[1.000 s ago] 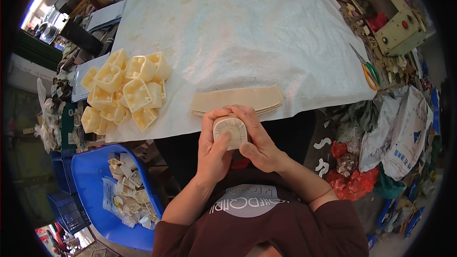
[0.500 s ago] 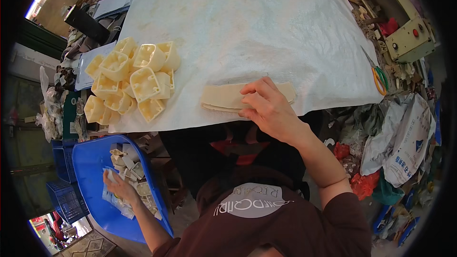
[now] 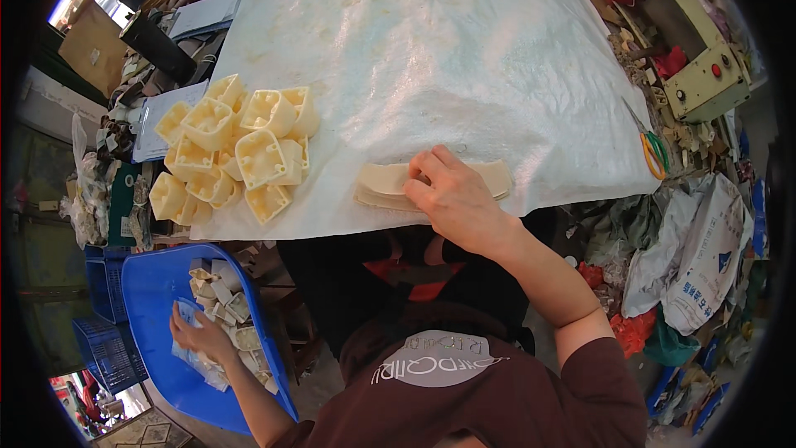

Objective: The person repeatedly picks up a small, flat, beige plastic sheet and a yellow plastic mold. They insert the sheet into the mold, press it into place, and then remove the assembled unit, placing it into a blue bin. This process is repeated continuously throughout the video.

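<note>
Just right of the frame's centre, right hand [image 3: 464, 203] laid over a stack of curved cream strips [image 3: 377, 182] at the near edge of the white-covered desk [image 3: 423, 66]. Fingers bent, thumb tip close below the index; cannot tell whether pinching the top strip or merely resting on the stack. At lower left, left hand [image 3: 203, 336] down inside a blue tub [image 3: 145, 340], above a pale plastic bag [image 3: 214, 379] and beside small off-white pieces [image 3: 222, 289]. Grip there with fingers slightly apart; cannot tell whether holding anything. Left of centre on the desk, a heap of pale yellow moulded cups [image 3: 259, 108], some with hollow sides up, well apart from the strips. At the right edge of the desk, scissors with orange and green handles [image 3: 655, 153]. At upper right, a greenish metal box [image 3: 701, 95] with a red button.
</note>
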A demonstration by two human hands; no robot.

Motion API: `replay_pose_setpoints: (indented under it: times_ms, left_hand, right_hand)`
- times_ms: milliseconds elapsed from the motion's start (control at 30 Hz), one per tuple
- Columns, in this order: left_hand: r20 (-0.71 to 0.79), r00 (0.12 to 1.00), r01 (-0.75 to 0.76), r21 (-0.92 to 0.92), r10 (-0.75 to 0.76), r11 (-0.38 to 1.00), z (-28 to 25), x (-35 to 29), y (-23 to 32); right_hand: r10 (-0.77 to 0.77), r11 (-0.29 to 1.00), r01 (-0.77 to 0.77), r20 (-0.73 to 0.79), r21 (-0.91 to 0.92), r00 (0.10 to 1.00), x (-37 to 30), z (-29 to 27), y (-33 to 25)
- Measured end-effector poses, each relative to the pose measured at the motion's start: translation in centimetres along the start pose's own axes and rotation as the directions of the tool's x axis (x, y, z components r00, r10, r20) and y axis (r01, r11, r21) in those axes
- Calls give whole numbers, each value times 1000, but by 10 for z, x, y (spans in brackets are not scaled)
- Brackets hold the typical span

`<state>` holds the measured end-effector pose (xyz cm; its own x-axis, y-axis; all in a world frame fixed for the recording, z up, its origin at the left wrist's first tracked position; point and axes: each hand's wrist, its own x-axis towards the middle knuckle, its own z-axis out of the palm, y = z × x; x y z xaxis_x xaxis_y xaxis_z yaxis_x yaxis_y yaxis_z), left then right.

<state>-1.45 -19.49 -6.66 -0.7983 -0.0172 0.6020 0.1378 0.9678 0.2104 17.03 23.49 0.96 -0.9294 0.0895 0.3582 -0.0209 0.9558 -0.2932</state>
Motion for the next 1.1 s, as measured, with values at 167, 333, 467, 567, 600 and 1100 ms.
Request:
replay_pose_setpoints:
  times_ms: [167,333,467,567,600,1100]
  left_hand:
    - [-29,953,-261,-588,302,765,-22,7,151]
    - [-85,698,-392,-876,711,280,-46,-27,264]
    - [-117,471,-480,-865,874,142,-44,-41,309]
    - [-71,494,-578,-772,867,265,-31,-52,315]
    - [-63,484,-587,-763,873,270,-32,-52,316]
    - [-11,483,-458,-855,875,242,-28,-34,308]
  right_hand:
    - [100,979,-92,-39,184,994,1,3,6]
    - [162,934,-139,-44,330,986,1,3,12]
    - [175,910,-129,-85,395,981,0,8,15]
    - [207,873,-125,-125,471,970,-2,11,19]
    - [221,849,-118,-145,515,964,-4,10,21]
    - [700,652,137,-661,746,269,-96,-105,62]
